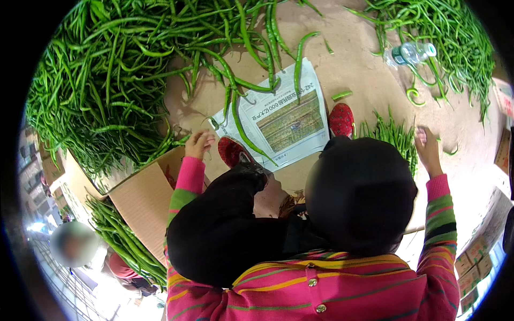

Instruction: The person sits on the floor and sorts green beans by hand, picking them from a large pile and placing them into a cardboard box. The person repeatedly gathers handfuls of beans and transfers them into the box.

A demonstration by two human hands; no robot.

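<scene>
My left hand (199, 144) is half curled with nothing visible in it, just right of the edge of the big heap of long green chili peppers (108, 80). Between my red patterned shoes lies a newspaper sheet (290, 120) with a photo and print, and several long peppers lie across it. One curved pepper (245, 134) reaches down over the sheet's left part. My right hand (427, 149) is beside a small bundle of green peppers (391, 134), fingers loosely bent and no object seen in them. My knee and a dark round shape hide part of the floor.
At upper right are another pepper heap (445, 52) and a clear plastic bottle (409, 53) lying on it. A cardboard box flap (140, 204) stands at my left, near more peppers (124, 240). Another person (124, 267) is at lower left. Stacked cartons (474, 261) are at lower right.
</scene>
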